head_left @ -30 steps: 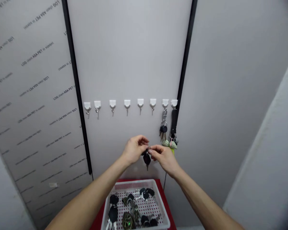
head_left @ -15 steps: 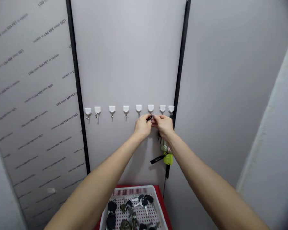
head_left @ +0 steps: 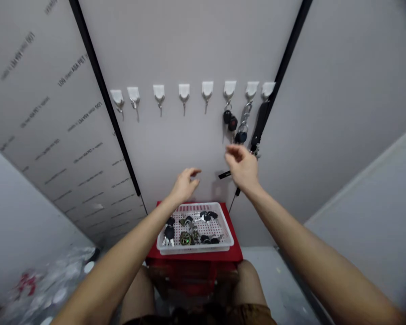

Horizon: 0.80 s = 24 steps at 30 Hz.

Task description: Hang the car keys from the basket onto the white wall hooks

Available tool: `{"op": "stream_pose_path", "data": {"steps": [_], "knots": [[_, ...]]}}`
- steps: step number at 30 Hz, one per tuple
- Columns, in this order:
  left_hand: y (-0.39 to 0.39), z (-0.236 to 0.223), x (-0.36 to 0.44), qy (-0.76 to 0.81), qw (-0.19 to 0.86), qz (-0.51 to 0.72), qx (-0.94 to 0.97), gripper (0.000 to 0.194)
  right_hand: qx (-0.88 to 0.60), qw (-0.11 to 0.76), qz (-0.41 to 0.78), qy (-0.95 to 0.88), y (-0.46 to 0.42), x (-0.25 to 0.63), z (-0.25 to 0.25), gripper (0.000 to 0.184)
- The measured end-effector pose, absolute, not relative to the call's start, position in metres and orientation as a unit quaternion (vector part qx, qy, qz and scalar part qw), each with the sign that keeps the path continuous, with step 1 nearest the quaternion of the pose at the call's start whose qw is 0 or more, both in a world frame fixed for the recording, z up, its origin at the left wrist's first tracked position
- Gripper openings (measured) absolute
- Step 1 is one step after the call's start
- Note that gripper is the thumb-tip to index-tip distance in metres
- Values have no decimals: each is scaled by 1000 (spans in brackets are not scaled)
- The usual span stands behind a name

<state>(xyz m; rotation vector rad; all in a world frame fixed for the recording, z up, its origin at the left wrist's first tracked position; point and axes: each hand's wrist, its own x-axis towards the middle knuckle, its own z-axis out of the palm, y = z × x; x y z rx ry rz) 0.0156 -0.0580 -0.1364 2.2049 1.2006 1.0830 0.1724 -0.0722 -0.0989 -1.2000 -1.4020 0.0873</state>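
Observation:
My left hand [head_left: 185,184] hovers above the basket's far edge, fingers apart and holding nothing. Higher and to the right, my right hand [head_left: 242,166] is raised just below the hanging keys, its fingers loosely curled with a gap and nothing visible in them. A pair of black-headed keys [head_left: 230,121] hangs by a ring from a white hook [head_left: 229,89]. Beside it, a key bunch on a metal clasp [head_left: 246,116] hangs from another hook, and a black strap [head_left: 260,122] from the rightmost. A black tag [head_left: 224,174] shows left of my right wrist; the rest of that bunch is partly hidden.
A white perforated basket [head_left: 229,239] with several keys [head_left: 206,216] stands on a red stool [head_left: 237,252] between my knees. Several hooks [head_left: 184,92] on the left carry no keys. Clear plastic bags [head_left: 64,271] lie on the floor at left.
Both hands have come away from the hook and lowered, moving apart. The black-headed keys now hang on the third hook from the right. The view has tilted downward.

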Motion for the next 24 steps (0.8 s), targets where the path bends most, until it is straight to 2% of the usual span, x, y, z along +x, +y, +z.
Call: {"op": "stream_pose_path", "data": {"steps": [4,6,9,14,17,24], "knots": [[-82,-223,-18,475,220,230,820,27,-548,291,224,-752,-107,158,-189,19],[-90,-246,-28,473,206,187,836,26,-560,210,257,-759,-115,152,-221,19],[-95,-256,-35,461,181,171,852,26,-568,153,269,-763,-115,144,-245,20],[-95,-256,-36,468,167,132,858,25,-556,65,233,-795,-110,138,-249,18],[-95,-257,-36,464,173,124,860,26,-554,44,216,-803,-112,145,-243,19],[-95,-258,-33,468,200,139,850,21,-520,4,263,-813,-119,155,-230,20]]}}
